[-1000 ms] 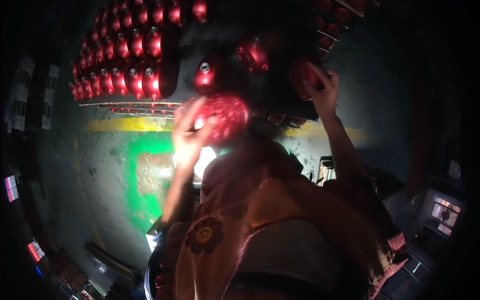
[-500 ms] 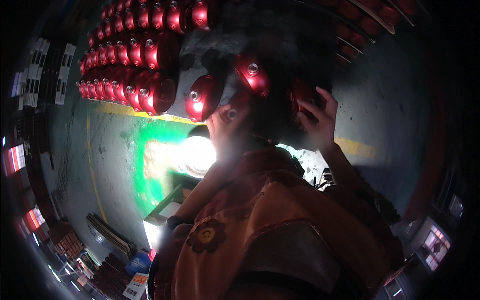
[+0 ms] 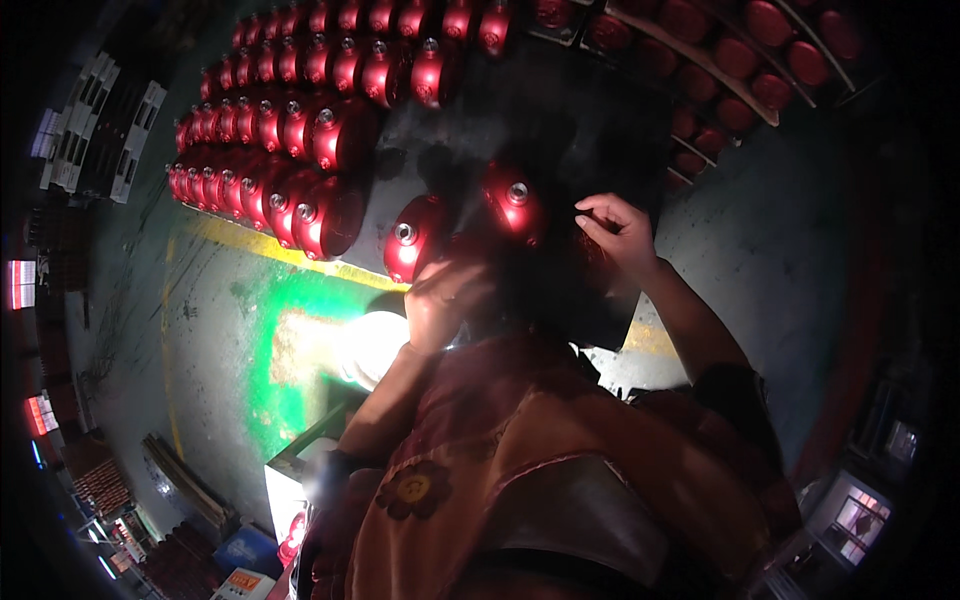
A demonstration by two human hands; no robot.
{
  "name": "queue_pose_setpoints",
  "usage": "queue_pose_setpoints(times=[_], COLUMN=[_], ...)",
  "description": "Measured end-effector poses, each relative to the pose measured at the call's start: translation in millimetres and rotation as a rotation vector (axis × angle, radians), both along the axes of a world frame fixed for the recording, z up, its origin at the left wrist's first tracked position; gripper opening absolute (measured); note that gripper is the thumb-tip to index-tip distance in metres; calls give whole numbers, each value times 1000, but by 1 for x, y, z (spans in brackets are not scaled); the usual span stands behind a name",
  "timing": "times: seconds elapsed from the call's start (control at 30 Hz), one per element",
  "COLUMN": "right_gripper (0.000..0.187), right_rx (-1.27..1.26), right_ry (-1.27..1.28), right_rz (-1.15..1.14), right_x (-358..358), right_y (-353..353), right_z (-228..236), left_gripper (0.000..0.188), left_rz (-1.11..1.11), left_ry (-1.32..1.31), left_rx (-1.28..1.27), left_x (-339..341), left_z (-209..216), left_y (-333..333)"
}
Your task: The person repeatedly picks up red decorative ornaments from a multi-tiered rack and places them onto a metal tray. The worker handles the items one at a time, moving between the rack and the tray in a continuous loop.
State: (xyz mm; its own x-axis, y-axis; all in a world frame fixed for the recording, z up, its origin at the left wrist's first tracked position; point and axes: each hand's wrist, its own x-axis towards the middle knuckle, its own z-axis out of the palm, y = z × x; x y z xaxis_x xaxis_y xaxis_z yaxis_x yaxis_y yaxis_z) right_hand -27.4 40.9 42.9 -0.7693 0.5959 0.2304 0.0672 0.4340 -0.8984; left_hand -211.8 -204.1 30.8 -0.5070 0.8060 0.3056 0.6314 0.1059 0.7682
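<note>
My left hand (image 3: 437, 303) is at the near edge of a dark work surface (image 3: 430, 135), over a dim, shadowed area. Its fingers are blurred and dark, and whatever they touch is hidden. Just beyond it lies a glossy red metal canister (image 3: 413, 240) with a silver threaded neck. A second such canister (image 3: 513, 203) lies between my hands, farther away. My right hand (image 3: 622, 232) is raised at the right side, with thumb and fingers apart and nothing visible between them. Below its fingers sits a dark red shape (image 3: 590, 255), mostly lost in shadow.
Rows of red canisters (image 3: 335, 140) fill the far left of the surface. Racks with round red pieces (image 3: 735, 57) stand at the far right. A bright lamp (image 3: 375, 345) shines beside my left forearm. Yellow lines (image 3: 290, 257) mark the floor; an open box (image 3: 290, 495) sits lower left.
My right hand has turned so its fingers point left, drawing away from the dark red shape. My left hand has rolled over, hiding the canister neck seen beside it. The whole view has shifted slightly.
</note>
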Motion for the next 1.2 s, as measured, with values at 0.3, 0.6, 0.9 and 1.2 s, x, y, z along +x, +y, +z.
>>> queue_pose_setpoints(times=[0.3,0.6,0.9,1.2], right_gripper=[47,51,30,31], right_rx=[196,189,118,126], right_ry=[-226,-415,-398,-398], right_rz=[185,405,390,226], right_x=[-50,-80,-87,-75], right_y=[24,22,19,9], right_z=[9,4,7,5], left_gripper=[20,28,33,52], left_rz=[-102,-229,-504,-675], left_ry=[89,94,30,-112], left_rx=[179,140,32,-36], left_x=[-5,-28,-125,-108], left_z=[-9,1,18,16], left_y=[25,38,44,45])
